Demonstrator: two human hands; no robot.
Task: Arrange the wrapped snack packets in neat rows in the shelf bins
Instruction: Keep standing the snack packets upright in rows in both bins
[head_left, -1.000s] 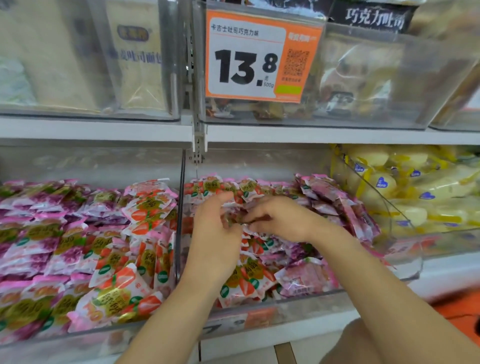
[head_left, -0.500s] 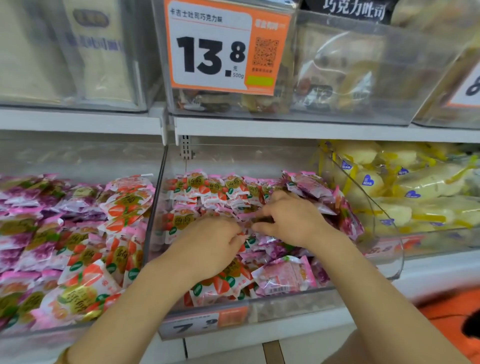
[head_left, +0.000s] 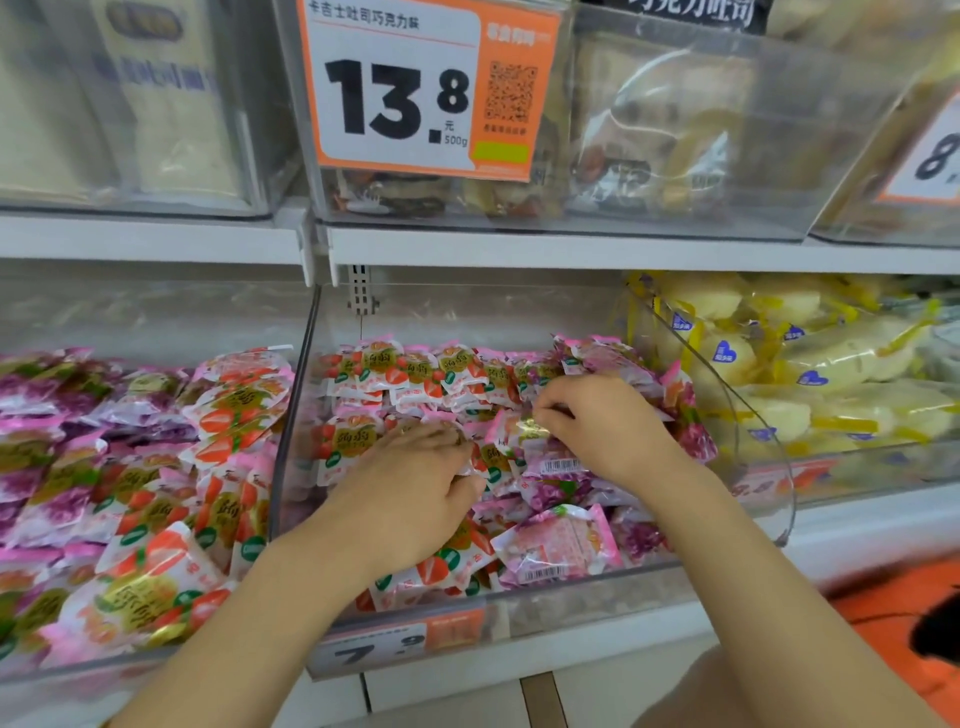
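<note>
Now both grips (head_left: 415, 493) (head_left: 608, 431) pinch packets (head_left: 511, 434).

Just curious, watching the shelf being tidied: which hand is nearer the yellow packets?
Right. The right hand is a little left of the yellow packets; the left hand is farther left and lower in view.

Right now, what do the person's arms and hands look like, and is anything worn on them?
Both are bare. The left hand and right hand have no gloves, and neither wrist shows a watch or band. The left arm and right arm carry no sleeve as far as the picture's bottom edge.
</note>
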